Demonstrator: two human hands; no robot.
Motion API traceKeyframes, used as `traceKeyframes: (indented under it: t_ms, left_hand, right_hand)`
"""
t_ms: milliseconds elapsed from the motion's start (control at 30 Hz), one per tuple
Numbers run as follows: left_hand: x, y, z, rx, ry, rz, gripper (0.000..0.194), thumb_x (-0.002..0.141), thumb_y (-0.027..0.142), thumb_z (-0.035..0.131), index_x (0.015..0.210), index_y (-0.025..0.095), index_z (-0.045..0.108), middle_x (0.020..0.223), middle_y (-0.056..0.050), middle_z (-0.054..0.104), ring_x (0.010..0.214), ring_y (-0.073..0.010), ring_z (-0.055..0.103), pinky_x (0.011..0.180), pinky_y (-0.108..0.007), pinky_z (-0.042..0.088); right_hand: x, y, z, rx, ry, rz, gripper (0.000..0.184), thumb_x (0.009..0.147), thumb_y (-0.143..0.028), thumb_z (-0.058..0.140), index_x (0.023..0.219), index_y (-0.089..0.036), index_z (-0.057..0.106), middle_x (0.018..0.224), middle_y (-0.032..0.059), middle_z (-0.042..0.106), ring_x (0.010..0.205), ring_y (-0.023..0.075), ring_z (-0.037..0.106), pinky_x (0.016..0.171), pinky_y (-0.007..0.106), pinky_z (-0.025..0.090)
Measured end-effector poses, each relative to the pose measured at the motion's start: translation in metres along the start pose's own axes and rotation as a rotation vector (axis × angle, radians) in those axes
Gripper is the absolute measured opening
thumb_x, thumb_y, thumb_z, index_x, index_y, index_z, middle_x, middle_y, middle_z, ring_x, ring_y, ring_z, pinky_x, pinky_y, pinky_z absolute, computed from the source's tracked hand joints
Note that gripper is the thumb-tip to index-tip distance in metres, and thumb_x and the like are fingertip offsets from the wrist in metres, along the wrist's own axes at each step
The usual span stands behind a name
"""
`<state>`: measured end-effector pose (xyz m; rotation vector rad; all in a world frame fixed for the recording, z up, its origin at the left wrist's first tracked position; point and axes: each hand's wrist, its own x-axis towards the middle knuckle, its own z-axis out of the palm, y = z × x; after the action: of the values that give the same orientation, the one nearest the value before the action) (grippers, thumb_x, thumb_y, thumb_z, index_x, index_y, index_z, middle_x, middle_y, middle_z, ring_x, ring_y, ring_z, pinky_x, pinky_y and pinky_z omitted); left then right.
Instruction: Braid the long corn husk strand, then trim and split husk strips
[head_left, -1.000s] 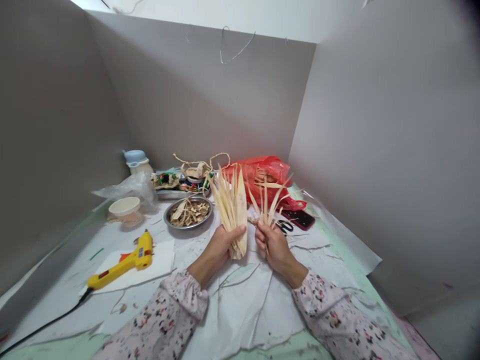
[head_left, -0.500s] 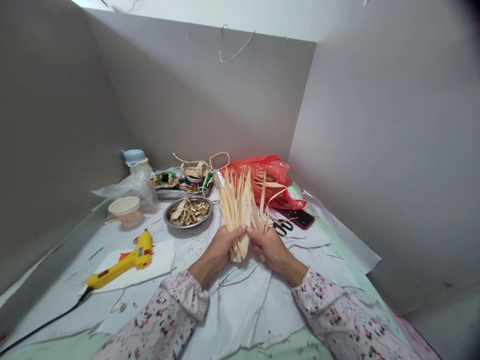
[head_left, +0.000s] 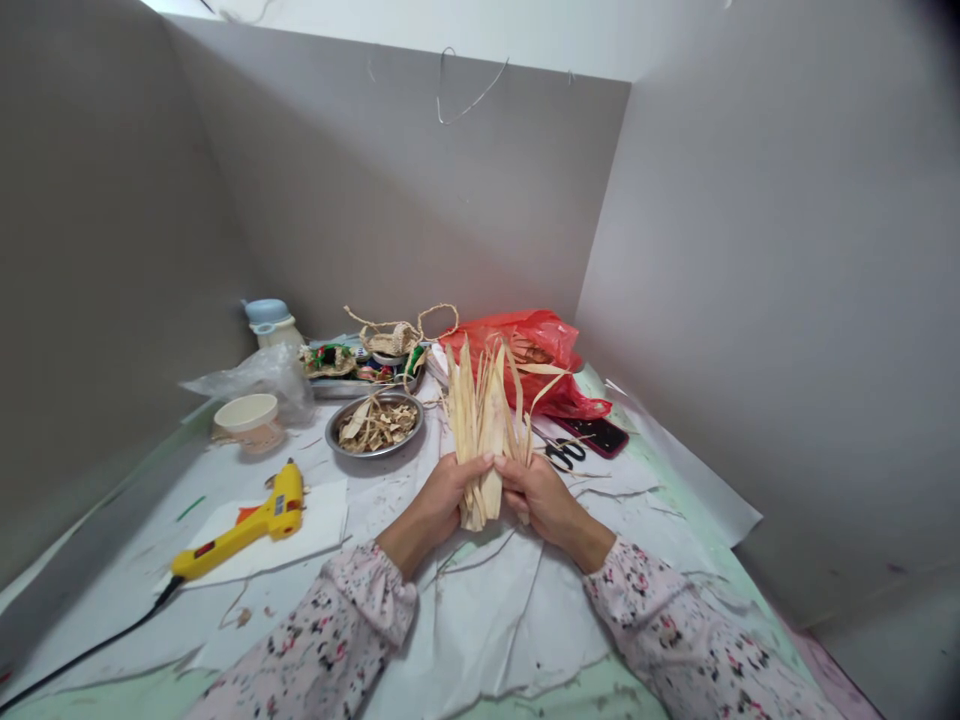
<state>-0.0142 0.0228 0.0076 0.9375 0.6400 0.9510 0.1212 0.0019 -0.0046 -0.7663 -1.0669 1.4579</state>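
My left hand (head_left: 446, 490) is closed around a fan of pale dried leaf strips (head_left: 480, 430), its thumb lying across their front. The strips stand upright, with their cut ends poking out below the fingers. My right hand (head_left: 536, 488) pinches a thinner bunch of dried strips (head_left: 517, 430) right beside it. Both thumbs meet at the middle, and the two bunches touch, so where one ends is hard to tell. Beyond the right hand lie black-handled scissors (head_left: 566, 455), partly hidden by the strips.
On the left a yellow glue gun (head_left: 281, 505) rests on white paper. A metal bowl (head_left: 375, 452) holds dried scraps; a paper cup (head_left: 251, 425) stands beside it. Behind are a tray (head_left: 330, 388), a red plastic bag (head_left: 544, 335) and a phone (head_left: 604, 437). Grey partitions (head_left: 412, 200) enclose the table.
My right hand has moved left with its thin strips until it meets my left hand. The two bunches, apart a second ago, now stand together and more upright.
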Motion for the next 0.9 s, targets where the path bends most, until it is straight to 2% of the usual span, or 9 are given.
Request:
traceKeyframes:
  t_ms: [167, 333, 467, 600, 733, 900]
  left_hand:
    - [0.0, -0.001, -0.001, -0.003, -0.031, 0.001, 0.047, 0.07, 0.033, 0.076, 0.108, 0.008, 0.065, 0.084, -0.013, 0.073, 0.064, -0.0212, 0.068, 0.06, -0.029, 0.053]
    - [0.0, 0.002, 0.002, -0.032, 0.018, 0.022, 0.042, 0.07, 0.028, 0.076, 0.105, 0.008, 0.065, 0.084, -0.012, 0.073, 0.065, -0.0198, 0.068, 0.062, -0.028, 0.053]
    - [0.002, 0.006, 0.0, -0.095, 0.076, 0.02, 0.032, 0.069, 0.025, 0.077, 0.095, 0.008, 0.067, 0.072, -0.007, 0.071, 0.055, -0.0157, 0.064, 0.055, -0.024, 0.051]
    - [0.007, 0.011, -0.007, -0.202, 0.21, 0.052, 0.016, 0.072, 0.018, 0.073, 0.083, 0.009, 0.065, 0.061, -0.003, 0.066, 0.047, -0.0124, 0.06, 0.046, -0.021, 0.048]
    - [0.012, 0.02, -0.014, -0.317, 0.339, 0.102, 0.002, 0.08, 0.011, 0.062, 0.078, 0.011, 0.062, 0.056, 0.0, 0.061, 0.041, -0.01, 0.056, 0.043, -0.02, 0.049]
    - [0.015, 0.031, -0.019, -0.457, 0.424, 0.226, 0.015, 0.088, 0.008, 0.049, 0.079, 0.012, 0.059, 0.056, 0.001, 0.059, 0.045, -0.0101, 0.057, 0.048, -0.021, 0.052]
  right_hand:
    - [-0.001, -0.004, 0.001, 0.051, -0.026, -0.009, 0.034, 0.073, -0.042, 0.072, 0.066, -0.018, 0.049, 0.051, -0.0106, 0.028, 0.041, 0.004, 0.015, 0.035, 0.019, 0.014]
    - [-0.002, -0.008, 0.002, 0.149, -0.022, 0.014, 0.028, 0.071, -0.036, 0.075, 0.075, -0.018, 0.054, 0.05, -0.0123, 0.023, 0.041, 0.0042, 0.013, 0.036, 0.017, 0.013]
    - [-0.001, -0.009, 0.001, 0.177, 0.065, 0.021, 0.026, 0.07, -0.035, 0.073, 0.065, -0.016, 0.055, 0.052, -0.0069, 0.039, 0.041, 0.0043, 0.028, 0.036, 0.017, 0.017]
    - [0.002, -0.011, -0.003, 0.266, 0.138, -0.004, 0.015, 0.067, -0.028, 0.066, 0.066, -0.015, 0.059, 0.066, -0.0001, 0.055, 0.044, 0.0052, 0.039, 0.034, 0.017, 0.018]
    - [0.005, -0.016, -0.011, 0.44, 0.248, -0.144, 0.017, 0.067, -0.025, 0.059, 0.059, -0.018, 0.045, 0.056, -0.0035, 0.049, 0.039, 0.0056, 0.035, 0.034, 0.018, 0.019]
    - [0.007, -0.021, -0.021, 0.591, 0.416, -0.228, 0.019, 0.068, -0.024, 0.054, 0.06, -0.02, 0.038, 0.053, -0.0065, 0.042, 0.039, 0.0056, 0.034, 0.034, 0.017, 0.021]
